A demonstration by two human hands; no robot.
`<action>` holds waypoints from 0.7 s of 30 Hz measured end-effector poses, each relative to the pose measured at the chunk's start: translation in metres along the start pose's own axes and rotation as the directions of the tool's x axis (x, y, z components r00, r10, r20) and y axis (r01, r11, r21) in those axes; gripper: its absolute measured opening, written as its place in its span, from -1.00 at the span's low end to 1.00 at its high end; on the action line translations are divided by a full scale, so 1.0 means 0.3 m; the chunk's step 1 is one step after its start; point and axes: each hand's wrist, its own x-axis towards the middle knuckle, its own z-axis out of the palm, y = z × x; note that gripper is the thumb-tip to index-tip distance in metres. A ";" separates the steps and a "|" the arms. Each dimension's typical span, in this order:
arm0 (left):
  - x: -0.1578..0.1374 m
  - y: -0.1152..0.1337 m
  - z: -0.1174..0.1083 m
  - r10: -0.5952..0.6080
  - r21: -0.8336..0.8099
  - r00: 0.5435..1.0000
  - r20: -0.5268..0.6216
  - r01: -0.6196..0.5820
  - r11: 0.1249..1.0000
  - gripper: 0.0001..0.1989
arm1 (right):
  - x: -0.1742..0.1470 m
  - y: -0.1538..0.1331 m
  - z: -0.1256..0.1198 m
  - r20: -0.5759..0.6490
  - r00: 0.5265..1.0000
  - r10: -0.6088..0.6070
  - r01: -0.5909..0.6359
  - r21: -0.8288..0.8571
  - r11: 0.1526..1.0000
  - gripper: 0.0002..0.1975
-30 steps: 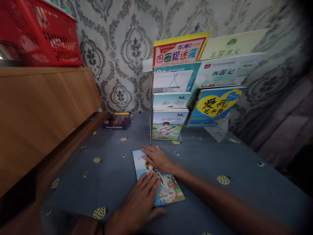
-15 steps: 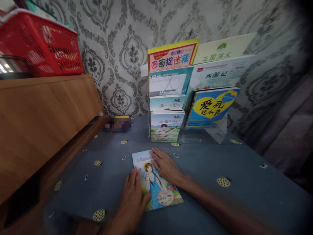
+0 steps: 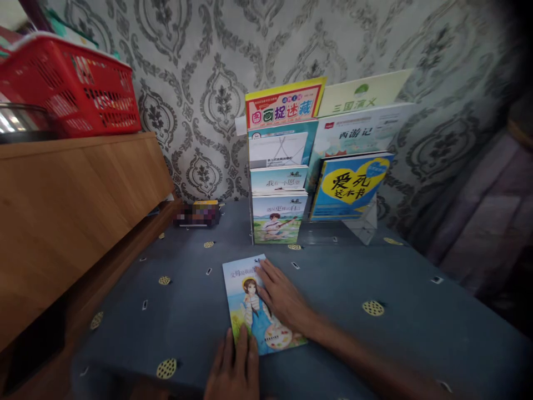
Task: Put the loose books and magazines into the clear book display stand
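Note:
A thin paperback book (image 3: pixel 252 305) lies face up on the dark grey-blue tablecloth (image 3: pixel 191 311), its cover showing a girl in a yellow hat and blue overalls beside a paint palette. My left hand (image 3: pixel 236 361) rests at the lower left corner of the book, fingers stretched out, with the fingertips on the cover. Across the upper right side of the cover lies my right hand (image 3: pixel 285 297), flat with its fingers extended, hiding part of the title. Neither hand grips the book.
Behind the book, a clear display stand (image 3: pixel 364 228) holds tiers of books, including a blue book with a yellow heart (image 3: pixel 353 186). To the left stands a wooden cabinet (image 3: pixel 83 194) bearing a red basket (image 3: pixel 95 89) and a metal pot (image 3: pixel 20 122). A blurred item (image 3: pixel 197 214) lies near the wall.
My left hand has slid down from the book's left edge to its lower left corner. My right hand stays on the upper right side. The view has shifted slightly.

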 end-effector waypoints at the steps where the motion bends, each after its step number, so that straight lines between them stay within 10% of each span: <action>1: 0.018 -0.010 -0.033 0.019 -0.006 0.999 0.033 -0.019 1.000 -0.21 | -0.027 -0.011 -0.003 0.013 1.000 -0.009 0.009 0.006 1.000 -0.49; 7: 0.147 -0.027 -0.195 -0.164 -0.062 0.982 0.092 0.169 0.984 -0.55 | -0.165 -0.081 -0.068 0.148 0.981 -0.122 0.111 0.083 0.990 -0.43; 21: 0.361 -0.183 -0.094 -0.442 -0.430 0.892 -0.091 0.365 0.826 -0.47 | -0.162 -0.094 -0.146 0.296 0.932 -0.209 0.143 0.229 0.963 -0.20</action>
